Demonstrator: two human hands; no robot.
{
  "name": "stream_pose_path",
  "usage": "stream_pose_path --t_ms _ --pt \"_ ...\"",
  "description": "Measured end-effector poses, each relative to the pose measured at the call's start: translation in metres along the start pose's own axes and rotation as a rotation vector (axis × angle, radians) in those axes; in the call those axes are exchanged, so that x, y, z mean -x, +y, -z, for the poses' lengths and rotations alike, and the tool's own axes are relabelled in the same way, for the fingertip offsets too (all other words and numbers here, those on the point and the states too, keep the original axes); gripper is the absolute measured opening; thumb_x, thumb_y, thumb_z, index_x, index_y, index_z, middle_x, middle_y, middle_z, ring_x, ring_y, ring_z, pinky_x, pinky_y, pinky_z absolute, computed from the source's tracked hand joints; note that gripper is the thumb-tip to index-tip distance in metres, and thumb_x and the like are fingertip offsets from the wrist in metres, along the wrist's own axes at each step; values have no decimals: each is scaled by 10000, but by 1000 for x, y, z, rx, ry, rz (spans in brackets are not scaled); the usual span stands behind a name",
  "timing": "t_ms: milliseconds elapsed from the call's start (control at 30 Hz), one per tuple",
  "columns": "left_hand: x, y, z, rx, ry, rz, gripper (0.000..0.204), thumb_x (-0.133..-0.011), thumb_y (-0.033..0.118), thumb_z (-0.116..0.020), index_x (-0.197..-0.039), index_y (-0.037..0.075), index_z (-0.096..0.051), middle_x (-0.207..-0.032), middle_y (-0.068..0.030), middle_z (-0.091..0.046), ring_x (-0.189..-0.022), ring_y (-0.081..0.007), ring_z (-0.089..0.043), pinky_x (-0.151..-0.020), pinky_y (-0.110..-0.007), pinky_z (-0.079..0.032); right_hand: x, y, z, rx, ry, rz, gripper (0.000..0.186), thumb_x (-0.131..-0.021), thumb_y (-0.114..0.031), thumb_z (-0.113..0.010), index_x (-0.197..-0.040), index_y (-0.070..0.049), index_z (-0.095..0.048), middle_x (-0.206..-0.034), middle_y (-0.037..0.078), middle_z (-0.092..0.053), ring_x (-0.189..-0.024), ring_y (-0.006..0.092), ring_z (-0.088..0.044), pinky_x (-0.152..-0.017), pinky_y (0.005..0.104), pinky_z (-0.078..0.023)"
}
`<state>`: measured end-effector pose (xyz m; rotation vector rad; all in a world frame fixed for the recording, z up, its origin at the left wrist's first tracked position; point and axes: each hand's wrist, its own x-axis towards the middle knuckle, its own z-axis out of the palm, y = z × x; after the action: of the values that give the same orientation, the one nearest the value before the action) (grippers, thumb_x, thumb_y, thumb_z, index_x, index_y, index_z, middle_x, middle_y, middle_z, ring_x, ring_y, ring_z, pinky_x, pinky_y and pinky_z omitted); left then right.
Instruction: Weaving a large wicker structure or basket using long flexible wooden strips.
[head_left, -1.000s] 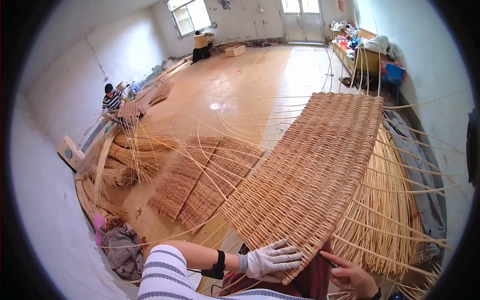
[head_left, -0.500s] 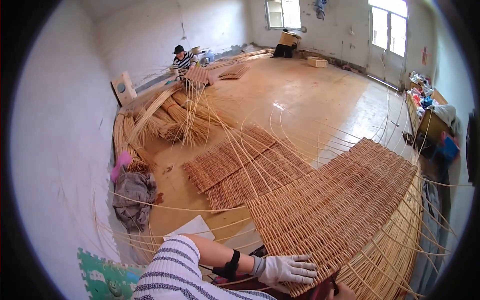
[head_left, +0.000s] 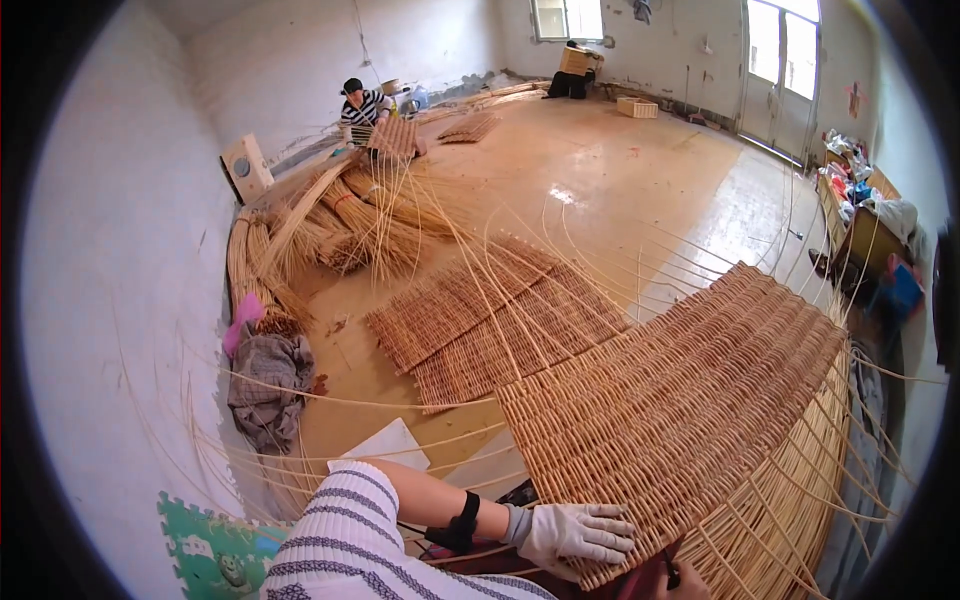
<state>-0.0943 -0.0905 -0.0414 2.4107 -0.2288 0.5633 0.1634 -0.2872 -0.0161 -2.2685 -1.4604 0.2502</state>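
The gloved left hand (head_left: pixel 575 535) lies flat, fingers extended, on the near corner of a woven panel (head_left: pixel 680 410), which stretches ahead and rightward from that hold. Just right of it, the partly hidden right hand (head_left: pixel 688 582) has curled fingers; I cannot tell what they pinch. Pale rods (head_left: pixel 790 510) lie beyond the right hand, two flat mats (head_left: pixel 510 320) ahead of the left

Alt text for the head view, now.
A gloved left hand lies on the near end of a woven panel; the bare right hand is beside it, partly cut off. More panels lie on the floor, with stalk bundles and a co-worker beyond.
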Motion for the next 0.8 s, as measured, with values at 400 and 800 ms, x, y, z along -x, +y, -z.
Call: stream_pose_path --t_ms 400,800 --pt "-9 8 9 41 -28 58 722 -972 392 -751 -1592 112 -511 -1668 -143 -472 -1609 -375 -333 -1335 -601 -201 -4 6 -1 -33 1 -23 242 -987 -340 -750 -1073 -119 -795 -847 132 -780 -772 337 -761 -689 450 -571" --pt "-8 3 8 6 -56 62 858 -1023 573 -648 -1688 106 -371 -1745 -141 -356 -1637 -373 -269 -1335 -606 -171 -3 3 -6 -12 27 -13 248 -984 -359 -750 -1039 -124 -806 -835 124 -780 -755 324 -762 -684 433 -575"
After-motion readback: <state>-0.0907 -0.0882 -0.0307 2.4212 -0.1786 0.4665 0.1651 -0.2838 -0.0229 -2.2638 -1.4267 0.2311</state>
